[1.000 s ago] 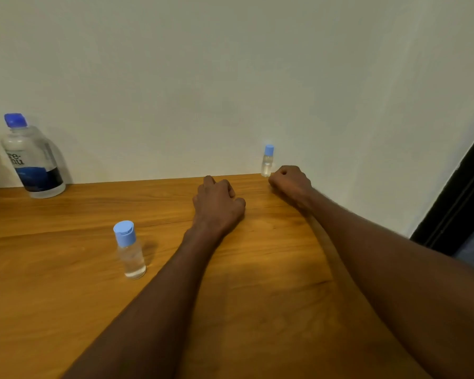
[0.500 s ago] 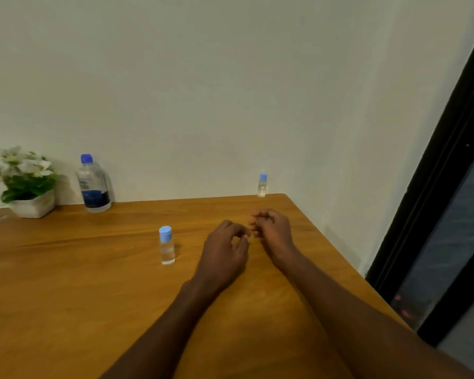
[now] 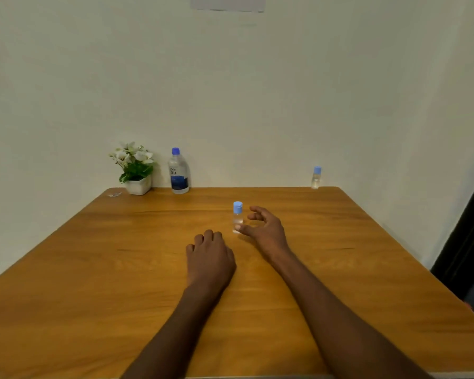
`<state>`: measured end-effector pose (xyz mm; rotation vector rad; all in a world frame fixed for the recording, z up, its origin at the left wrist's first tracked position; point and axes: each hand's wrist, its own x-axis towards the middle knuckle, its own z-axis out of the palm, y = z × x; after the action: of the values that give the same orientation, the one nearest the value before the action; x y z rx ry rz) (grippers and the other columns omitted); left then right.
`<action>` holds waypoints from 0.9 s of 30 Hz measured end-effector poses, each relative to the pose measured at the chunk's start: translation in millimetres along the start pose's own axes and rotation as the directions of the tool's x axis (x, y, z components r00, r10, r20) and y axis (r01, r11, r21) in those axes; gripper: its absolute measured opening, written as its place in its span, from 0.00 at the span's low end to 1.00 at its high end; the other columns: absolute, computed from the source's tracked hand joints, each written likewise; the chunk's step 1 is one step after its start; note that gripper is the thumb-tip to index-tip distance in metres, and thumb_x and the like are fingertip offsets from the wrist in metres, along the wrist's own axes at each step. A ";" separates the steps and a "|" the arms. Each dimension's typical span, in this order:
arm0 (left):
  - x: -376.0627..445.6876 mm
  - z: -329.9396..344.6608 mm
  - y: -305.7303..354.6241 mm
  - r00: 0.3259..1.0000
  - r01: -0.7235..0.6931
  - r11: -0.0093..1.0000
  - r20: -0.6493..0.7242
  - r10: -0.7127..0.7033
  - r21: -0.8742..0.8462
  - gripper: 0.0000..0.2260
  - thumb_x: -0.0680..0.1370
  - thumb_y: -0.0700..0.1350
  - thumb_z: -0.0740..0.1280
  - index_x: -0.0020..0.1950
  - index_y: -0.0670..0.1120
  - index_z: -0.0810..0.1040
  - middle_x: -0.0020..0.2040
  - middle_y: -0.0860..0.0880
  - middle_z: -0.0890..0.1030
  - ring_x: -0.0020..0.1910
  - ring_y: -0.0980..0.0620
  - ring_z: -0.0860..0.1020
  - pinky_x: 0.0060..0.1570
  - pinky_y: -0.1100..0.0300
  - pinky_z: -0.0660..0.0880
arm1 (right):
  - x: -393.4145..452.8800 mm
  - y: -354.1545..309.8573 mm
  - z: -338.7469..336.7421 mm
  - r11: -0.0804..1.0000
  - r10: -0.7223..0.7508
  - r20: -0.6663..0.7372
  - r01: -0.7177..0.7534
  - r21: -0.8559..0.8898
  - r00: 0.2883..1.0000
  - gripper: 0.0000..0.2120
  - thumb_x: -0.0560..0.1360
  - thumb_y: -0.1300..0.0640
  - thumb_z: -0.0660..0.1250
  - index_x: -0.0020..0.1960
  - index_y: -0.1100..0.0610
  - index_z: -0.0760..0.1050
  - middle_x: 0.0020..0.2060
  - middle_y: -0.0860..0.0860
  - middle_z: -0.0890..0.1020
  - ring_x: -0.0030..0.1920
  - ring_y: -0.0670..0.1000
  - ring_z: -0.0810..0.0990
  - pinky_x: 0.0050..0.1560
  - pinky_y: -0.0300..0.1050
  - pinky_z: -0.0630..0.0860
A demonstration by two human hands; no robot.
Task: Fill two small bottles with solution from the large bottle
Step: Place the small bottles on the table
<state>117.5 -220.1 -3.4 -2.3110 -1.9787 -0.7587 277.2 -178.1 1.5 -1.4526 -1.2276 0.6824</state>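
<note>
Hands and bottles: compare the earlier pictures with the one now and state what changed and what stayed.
The right hand left its spot beside the left hand and opened round the near small bottle, thumb at its base, not yet gripping. The left hand stays curled on the table, holding nothing. The large bottle, the far small bottle and the plant stand as before, caps on.

The hands have parted: the right hand now cups beside the near small bottle.
</note>
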 end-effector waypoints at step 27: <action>56.1 32.8 57.8 0.995 -0.065 0.990 0.070 0.073 -0.123 0.22 0.81 0.48 0.61 0.74 0.46 0.69 0.70 0.45 0.75 0.68 0.43 0.72 0.66 0.44 0.71 | 28.0 11.7 -33.9 0.458 0.328 -0.016 -0.144 0.877 0.944 0.16 0.77 0.59 0.75 0.64 0.60 0.80 0.54 0.57 0.88 0.49 0.51 0.87 0.41 0.42 0.75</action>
<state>187.8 -169.6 5.2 -2.4963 -1.9204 -0.8209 320.0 -162.9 5.3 -0.7566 -0.3475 1.1283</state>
